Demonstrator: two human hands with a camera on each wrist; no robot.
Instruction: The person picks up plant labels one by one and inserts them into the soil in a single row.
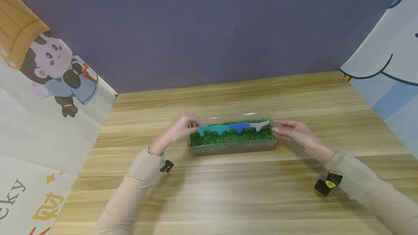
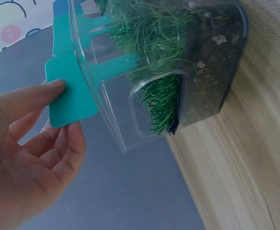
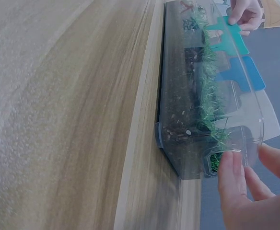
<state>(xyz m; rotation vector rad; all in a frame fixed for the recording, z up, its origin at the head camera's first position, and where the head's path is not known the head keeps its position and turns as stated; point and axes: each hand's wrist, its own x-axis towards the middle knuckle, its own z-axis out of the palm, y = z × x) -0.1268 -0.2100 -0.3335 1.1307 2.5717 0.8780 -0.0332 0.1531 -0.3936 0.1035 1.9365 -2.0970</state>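
Note:
A clear plastic box (image 1: 235, 149) stands on the table, with dark soil (image 3: 180, 120) inside and green grass-like strands (image 1: 225, 139) on top. My left hand (image 1: 183, 128) pinches a teal T-shaped plant label (image 2: 73, 93) between thumb and fingers at the box's left end. In a row beside it stand another teal label (image 1: 219, 129), a blue label (image 1: 240, 127) and a white label (image 1: 259, 125), their heads near rim height. At the opposite end my right hand (image 1: 295, 133) holds the box wall, thumb and fingers spread around its corner area.
The wood-grain table (image 1: 228, 191) extends around the box on all sides. Behind it rises a dark blue-grey wall (image 1: 209, 28). Printed cartoon panels (image 1: 65, 64) flank the table left and right. Dark wrist devices (image 1: 328, 184) sit by both sleeves.

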